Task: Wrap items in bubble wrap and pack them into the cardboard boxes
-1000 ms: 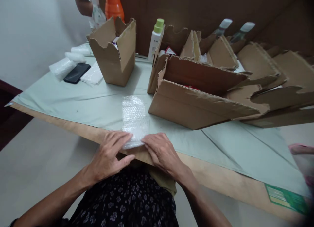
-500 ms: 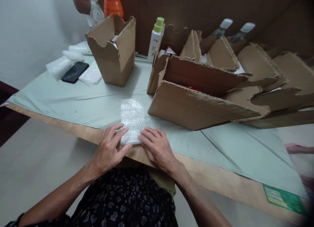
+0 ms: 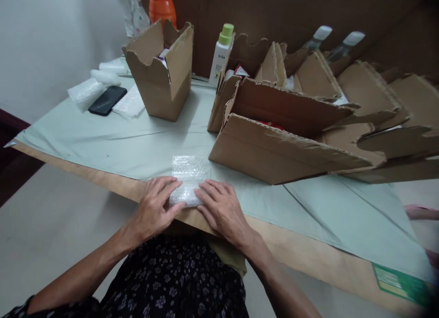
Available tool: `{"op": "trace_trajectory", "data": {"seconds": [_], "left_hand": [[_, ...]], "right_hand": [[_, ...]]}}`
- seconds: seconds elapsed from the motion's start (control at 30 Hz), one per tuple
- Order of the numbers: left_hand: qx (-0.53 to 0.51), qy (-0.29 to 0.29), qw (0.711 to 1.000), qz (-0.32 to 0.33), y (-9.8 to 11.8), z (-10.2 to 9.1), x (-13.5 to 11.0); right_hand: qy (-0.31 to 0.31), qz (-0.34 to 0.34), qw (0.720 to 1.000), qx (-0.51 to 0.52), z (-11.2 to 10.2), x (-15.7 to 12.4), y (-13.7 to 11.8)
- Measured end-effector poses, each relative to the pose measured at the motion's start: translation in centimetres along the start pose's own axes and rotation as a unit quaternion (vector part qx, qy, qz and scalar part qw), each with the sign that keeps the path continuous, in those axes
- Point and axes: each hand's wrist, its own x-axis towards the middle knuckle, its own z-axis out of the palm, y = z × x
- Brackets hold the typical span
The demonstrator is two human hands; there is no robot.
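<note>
A clear piece of bubble wrap [image 3: 188, 169] lies at the table's near edge, its near end folded or rolled into a thicker bundle. On its left side my left hand [image 3: 158, 201] grips it, fingers bent over the top and thumb at the near edge. Opposite, my right hand [image 3: 219, 208] holds the right side the same way, fingertips pressed on the plastic. Whatever may be inside the folded end cannot be made out. The flat far end of the wrap points away from me.
Ahead left stands a cardboard bin [image 3: 164, 80]; more open cardboard bins [image 3: 288, 148] crowd the right. A black phone [image 3: 107, 100] lies by wrapped bundles [image 3: 85, 91]. Behind are a green-capped bottle [image 3: 221, 52] and an orange bottle [image 3: 163, 7]. A green card [image 3: 398, 281] sits front right.
The flat far part of the bubble wrap has become shorter as its far end came nearer to me. Both hands stay on its sides. At the upper left, a person's arm has left the view.
</note>
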Motion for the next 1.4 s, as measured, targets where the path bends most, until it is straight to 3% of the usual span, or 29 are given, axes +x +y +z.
{"op": "trace_trajectory", "data": {"seconds": [0.07,0.17,0.3,0.4,0.5,0.63,0.77,0.87,0.93,1.07,1.17,1.23,1.3,1.4], "left_hand": [[-0.022,-0.018,0.999,0.016,0.4,-0.6,-0.6],[-0.039,-0.029,0.999,-0.017,0.6,-0.9,-0.5],[0.032,-0.021,0.997,-0.059,-0.4,-0.1,1.2],[0.055,-0.006,0.996,-0.074,-0.7,0.0,1.9],[-0.020,0.031,0.989,-0.143,-0.3,-0.6,1.2],[-0.226,0.031,0.932,-0.281,0.7,-1.2,-0.3],[-0.395,-0.028,0.867,-0.302,1.4,0.1,-0.1],[-0.454,-0.040,0.846,-0.279,2.5,1.4,0.6],[-0.461,-0.054,0.850,-0.248,3.5,1.9,0.9],[-0.352,-0.066,0.925,-0.122,5.5,1.7,2.5],[-0.224,0.005,0.973,0.047,6.6,0.5,6.5],[-0.129,0.085,0.978,0.142,7.2,-0.2,10.3],[-0.041,0.159,0.967,0.193,7.5,-0.3,14.1],[0.000,0.190,0.958,0.215,7.7,0.9,17.4]], "right_hand": [[0.000,0.018,0.998,0.054,-0.2,0.0,0.2],[0.003,0.066,0.992,0.107,-0.9,-0.3,0.2],[0.056,0.084,0.994,0.034,-1.0,-0.5,-0.1],[0.017,0.040,0.999,-0.010,-0.4,0.1,-0.2],[-0.004,0.046,0.999,0.006,0.2,1.1,0.1],[0.060,0.141,0.980,0.130,0.0,1.6,0.3],[0.036,0.171,0.950,0.258,-1.1,0.2,-0.6],[0.042,0.187,0.933,0.305,-1.9,-1.7,-0.8],[0.048,0.210,0.907,0.362,-2.5,-2.9,-0.5],[0.022,0.225,0.837,0.498,-3.5,-4.8,0.5],[0.081,0.245,0.820,0.511,-4.3,-6.0,1.4],[0.108,0.253,0.825,0.495,-5.2,-6.9,2.0],[0.111,0.249,0.851,0.449,-6.7,-8.2,2.6],[0.114,0.258,0.906,0.316,-9.8,-10.8,3.9]]}}
